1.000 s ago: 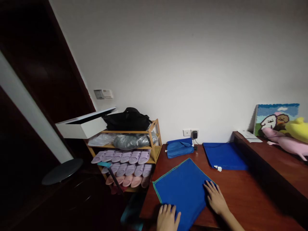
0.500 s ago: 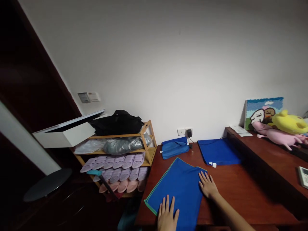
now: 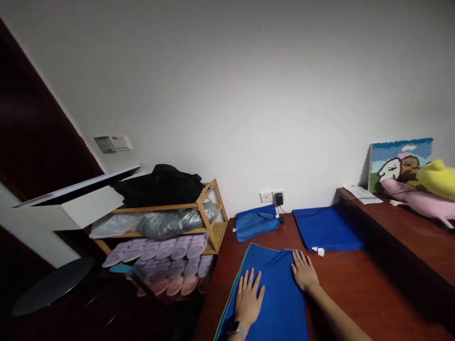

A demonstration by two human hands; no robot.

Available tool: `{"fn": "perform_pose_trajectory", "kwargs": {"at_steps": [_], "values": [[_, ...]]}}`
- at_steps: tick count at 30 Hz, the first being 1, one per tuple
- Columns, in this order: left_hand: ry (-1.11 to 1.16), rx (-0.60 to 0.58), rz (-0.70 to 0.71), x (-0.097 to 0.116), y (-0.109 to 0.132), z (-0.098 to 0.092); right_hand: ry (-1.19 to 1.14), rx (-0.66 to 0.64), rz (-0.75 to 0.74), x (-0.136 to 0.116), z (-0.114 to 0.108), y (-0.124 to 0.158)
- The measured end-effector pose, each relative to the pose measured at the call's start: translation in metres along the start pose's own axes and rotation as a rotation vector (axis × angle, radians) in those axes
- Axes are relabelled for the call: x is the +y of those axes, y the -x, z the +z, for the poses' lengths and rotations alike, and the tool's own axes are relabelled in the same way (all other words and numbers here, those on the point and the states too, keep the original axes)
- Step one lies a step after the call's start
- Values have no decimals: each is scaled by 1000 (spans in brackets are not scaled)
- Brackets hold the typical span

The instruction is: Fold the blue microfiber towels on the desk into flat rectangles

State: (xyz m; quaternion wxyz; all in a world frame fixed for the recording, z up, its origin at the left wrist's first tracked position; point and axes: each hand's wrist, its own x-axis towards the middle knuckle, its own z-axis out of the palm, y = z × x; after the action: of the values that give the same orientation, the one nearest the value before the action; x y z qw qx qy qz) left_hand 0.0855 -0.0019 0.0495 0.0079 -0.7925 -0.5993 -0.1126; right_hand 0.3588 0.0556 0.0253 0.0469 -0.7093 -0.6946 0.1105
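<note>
A blue cloth (image 3: 273,284) with a green-stitched edge lies spread on the reddish-brown table (image 3: 348,289), its near end running out of view at the bottom. My left hand (image 3: 248,296), a watch on its wrist, rests flat on the cloth's left part with fingers spread. Over the cloth's upper right edge lies my right hand (image 3: 304,270), also flat and open. Behind, near the wall, a crumpled blue cloth (image 3: 256,225) sits on the left. A flat, folded blue cloth (image 3: 327,229) with white tags lies to the right.
A charger (image 3: 279,198) is plugged in at the wall, its cord trailing right. On the left stands a wooden rack (image 3: 216,222) with slippers (image 3: 181,246) and a black bag (image 3: 163,184). Plush toys (image 3: 415,199) lie on the raised ledge (image 3: 419,237) at right.
My left hand has moved up across the cloth. The cloth now lies straighter, its left corner no longer jutting out. My right hand stays near the upper right edge. The view has shifted slightly.
</note>
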Motion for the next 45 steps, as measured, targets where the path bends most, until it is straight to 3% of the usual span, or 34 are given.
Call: {"fn": "perform_pose_trajectory", "kwargs": {"at_steps": [4,7,10,13,19,22,29,35,39,42,45], "values": [[-65,17,-202,-6,0,25,-4,-32,-82,-4,-10,-27],[-94,31,-257,-6,-2,30,-14,-44,-85,-10,-13,-43],[-76,61,-157,-4,-20,25,-27,-18,-53,-16,-9,-46],[-13,64,-1,9,-53,23,-53,33,-26,-18,-2,-41],[108,-58,79,45,-117,48,-38,47,-4,-16,5,-43],[115,-86,49,29,-126,53,17,65,14,-14,6,-53],[2,-78,-127,-50,-121,35,27,47,-12,-7,4,-69],[-31,-85,-129,-63,-126,32,3,39,-28,-7,2,-67],[-46,-27,-79,-47,-131,28,1,31,-18,-8,-2,-66],[26,49,43,-8,-137,36,-5,28,-20,-9,-3,-65],[123,6,146,36,-141,53,-10,28,-22,-8,-3,-65]]}}
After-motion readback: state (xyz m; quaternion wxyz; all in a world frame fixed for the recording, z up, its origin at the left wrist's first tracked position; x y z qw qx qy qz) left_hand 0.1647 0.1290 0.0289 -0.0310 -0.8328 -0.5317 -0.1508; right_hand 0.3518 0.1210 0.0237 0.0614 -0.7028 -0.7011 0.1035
